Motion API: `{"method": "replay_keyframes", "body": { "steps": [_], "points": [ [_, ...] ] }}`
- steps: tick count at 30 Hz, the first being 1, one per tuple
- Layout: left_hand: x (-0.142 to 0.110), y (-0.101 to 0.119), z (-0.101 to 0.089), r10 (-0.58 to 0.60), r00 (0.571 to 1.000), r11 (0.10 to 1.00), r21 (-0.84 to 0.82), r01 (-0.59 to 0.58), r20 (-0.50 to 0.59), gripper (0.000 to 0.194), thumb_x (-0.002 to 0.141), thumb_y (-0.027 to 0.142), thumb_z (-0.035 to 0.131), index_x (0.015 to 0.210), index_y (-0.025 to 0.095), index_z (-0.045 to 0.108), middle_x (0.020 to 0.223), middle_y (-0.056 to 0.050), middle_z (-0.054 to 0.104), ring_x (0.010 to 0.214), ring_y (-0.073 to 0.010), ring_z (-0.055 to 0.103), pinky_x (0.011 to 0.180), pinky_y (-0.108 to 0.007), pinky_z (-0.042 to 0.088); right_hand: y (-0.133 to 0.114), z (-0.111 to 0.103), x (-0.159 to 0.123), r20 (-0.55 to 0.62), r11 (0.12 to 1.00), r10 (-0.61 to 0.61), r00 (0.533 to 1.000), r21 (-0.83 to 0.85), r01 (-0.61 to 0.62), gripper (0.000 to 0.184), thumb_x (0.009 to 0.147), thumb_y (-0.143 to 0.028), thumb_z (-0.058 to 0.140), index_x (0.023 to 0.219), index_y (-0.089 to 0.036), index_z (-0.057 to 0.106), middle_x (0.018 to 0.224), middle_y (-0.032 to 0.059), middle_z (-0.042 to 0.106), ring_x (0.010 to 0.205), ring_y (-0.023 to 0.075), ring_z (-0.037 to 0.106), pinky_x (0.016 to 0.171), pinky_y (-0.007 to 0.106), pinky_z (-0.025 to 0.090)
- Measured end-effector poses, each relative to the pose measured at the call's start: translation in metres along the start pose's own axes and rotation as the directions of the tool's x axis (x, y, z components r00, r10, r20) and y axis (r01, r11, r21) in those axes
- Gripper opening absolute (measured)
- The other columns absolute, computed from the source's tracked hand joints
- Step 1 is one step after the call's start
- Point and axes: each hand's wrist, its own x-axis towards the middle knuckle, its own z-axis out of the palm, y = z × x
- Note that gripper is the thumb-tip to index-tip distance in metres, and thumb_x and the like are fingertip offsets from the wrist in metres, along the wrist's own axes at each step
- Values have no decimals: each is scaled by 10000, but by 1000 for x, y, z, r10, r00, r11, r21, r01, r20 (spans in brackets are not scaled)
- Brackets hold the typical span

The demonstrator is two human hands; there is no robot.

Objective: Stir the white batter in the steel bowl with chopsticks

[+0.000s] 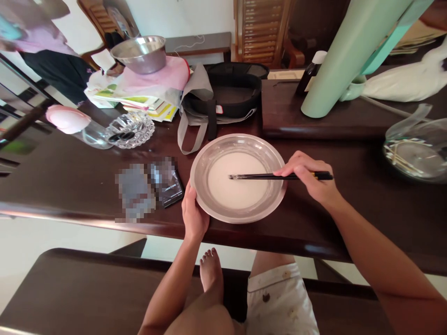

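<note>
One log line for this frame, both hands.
left hand: holding wide metal bowl at its side | right hand: holding black chopsticks | tips: at white liquid

Left hand [196,214] cupped; right hand [310,177] angled inward (fingers [292,164] pinched).

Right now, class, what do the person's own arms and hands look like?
The left hand and right hand are ungloved, with no rings visible. The left forearm and right forearm are bare: no sleeves, watch or bracelets show.
</note>
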Motion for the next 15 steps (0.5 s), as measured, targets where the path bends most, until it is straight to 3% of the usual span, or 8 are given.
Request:
{"method": "replay_keyframes", "body": {
  "steps": [3,8,12,15],
  "points": [
    [0,0,1,0,1000,1000,24,0,8,522,902,515,646,1318,199,666,1406,-63,569,1361,-277,501,1135,-314,455,1,0,-1,-43,996,51,998,70,-48,347,997,-411,534,793,-305,794,736,30,766,715,228,680,665,418,551],
    [1,1,1,3,1000,1000,25,-3,-2,538,902,517,645,1331,192,655,1404,-71,570,1373,-279,489,1136,-317,453,0,0,-1,70,1000,16,997,-13,-15,259,970,-398,590,852,-298,798,826,31,805,820,239,675,721,421,556],
    [1,1,0,-9,1000,1000,-12,9,1,502,903,506,674,1299,197,676,1391,-60,580,1330,-258,529,1078,-267,488,0,-1,-1,-39,1000,24,999,15,-23,336,992,-404,544,790,-303,792,755,32,773,727,231,658,683,432,539],
    [1,0,0,-6,1000,1000,-30,7,12,494,911,491,673,1304,192,672,1388,-61,583,1342,-253,520,1087,-258,478,0,0,-1,13,999,20,1000,41,-20,325,994,-395,542,807,-310,794,751,27,779,743,231,660,670,418,530]
  ]
}}
